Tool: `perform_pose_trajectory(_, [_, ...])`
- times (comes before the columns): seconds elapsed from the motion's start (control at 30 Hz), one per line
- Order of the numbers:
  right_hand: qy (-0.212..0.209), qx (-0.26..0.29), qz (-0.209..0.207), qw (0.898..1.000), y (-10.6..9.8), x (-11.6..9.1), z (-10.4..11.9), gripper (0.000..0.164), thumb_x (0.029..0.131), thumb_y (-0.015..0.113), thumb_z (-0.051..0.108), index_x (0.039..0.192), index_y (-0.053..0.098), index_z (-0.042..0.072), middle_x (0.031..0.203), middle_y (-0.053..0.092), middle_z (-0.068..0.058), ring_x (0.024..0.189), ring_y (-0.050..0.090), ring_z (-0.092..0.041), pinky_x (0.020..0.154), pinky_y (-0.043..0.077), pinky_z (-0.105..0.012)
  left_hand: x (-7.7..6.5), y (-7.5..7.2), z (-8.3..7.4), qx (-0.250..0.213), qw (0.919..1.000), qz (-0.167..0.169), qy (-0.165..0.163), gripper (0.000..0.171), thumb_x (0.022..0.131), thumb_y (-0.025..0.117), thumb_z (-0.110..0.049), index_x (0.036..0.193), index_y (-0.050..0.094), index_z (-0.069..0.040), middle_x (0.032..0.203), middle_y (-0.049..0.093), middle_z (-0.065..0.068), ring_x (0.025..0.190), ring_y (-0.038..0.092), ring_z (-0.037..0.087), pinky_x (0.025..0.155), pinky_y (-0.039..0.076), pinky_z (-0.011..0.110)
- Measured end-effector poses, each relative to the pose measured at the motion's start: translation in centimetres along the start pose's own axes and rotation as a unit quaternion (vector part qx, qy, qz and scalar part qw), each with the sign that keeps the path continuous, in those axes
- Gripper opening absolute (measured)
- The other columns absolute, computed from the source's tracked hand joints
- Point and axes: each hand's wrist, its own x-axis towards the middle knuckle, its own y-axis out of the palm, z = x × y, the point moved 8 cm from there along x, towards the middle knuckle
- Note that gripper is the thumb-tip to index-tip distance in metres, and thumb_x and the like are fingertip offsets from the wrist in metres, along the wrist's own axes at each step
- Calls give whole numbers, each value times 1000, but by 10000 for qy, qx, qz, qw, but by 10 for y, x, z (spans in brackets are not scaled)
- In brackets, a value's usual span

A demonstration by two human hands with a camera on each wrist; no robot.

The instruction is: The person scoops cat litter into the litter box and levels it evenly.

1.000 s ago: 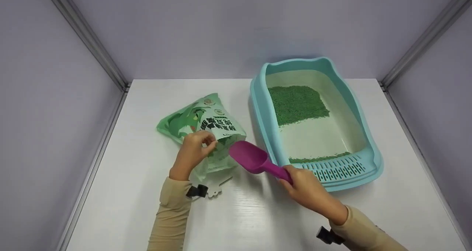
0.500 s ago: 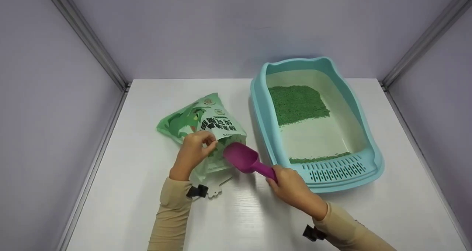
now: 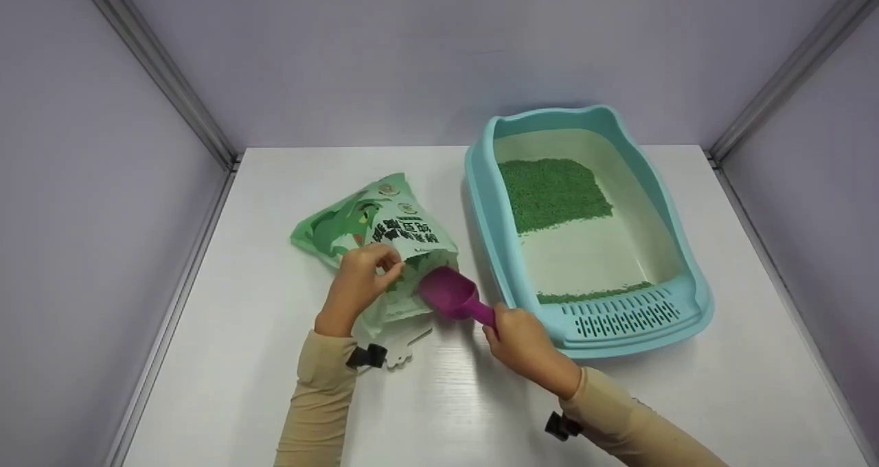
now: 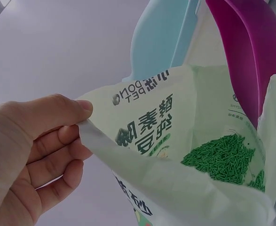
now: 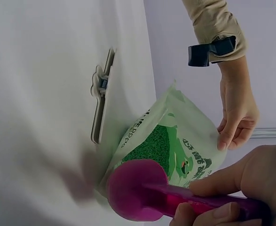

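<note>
My left hand (image 3: pixel 362 278) pinches the rim of a green and white cat litter bag (image 3: pixel 384 223), holding its mouth apart. Inside, green litter pellets (image 4: pixel 222 157) show in the left wrist view. With my right hand (image 3: pixel 525 347) I grip the handle of a purple scoop (image 3: pixel 450 292). The scoop's front edge is at the bag's mouth, and in the left wrist view it dips just inside the rim. From the right wrist view, the back of its bowl (image 5: pixel 135 190) hides part of the opening.
A light blue litter box (image 3: pixel 505 247) stands right of the bag, with a patch of green pellets (image 3: pixel 553 194) toward its back and a thin line near its slotted front. A white bag clip (image 5: pixel 102 96) lies on the white table (image 3: pixel 453 412) in front of the bag.
My right hand has moved left, bringing the scoop from beside the litter box to the bag's mouth. The left hand and bag have stayed in place.
</note>
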Motion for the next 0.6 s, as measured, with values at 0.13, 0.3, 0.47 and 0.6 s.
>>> perform_pose_trajectory(0.13, [-67,-358,-191,9992,3,3,6,21,80,68,7,72,50,1,59,58,-15,50,58,-29,43,44,-39,0,0,0,0,10000,26,-32,7,82,69,0,76,66,-1,74,69,13,66,66,21,64,58,37])
perform_pose_trajectory(0.3, [52,-585,-321,9978,6,9,9,21,79,68,8,68,50,2,58,58,-16,50,59,-33,40,44,-43,0,0,-1,86,10000,26,-12,8,83,70,-1,76,66,-2,73,68,11,66,66,20,64,57,35])
perform_pose_trajectory(0.47, [246,-699,-225,9970,12,17,12,20,80,67,9,69,52,1,60,62,-18,52,61,-34,42,46,-45,0,-1,-2,89,10000,-11,35,9,83,70,-1,76,66,-2,72,68,11,65,66,19,63,57,35])
perform_pose_trajectory(0.6, [265,-793,-257,9962,15,26,17,19,81,66,9,69,54,1,60,62,-18,52,61,-34,43,47,-45,1,-2,-3,67,10000,-8,34,8,83,70,-1,76,65,-2,72,68,11,65,66,20,63,57,35])
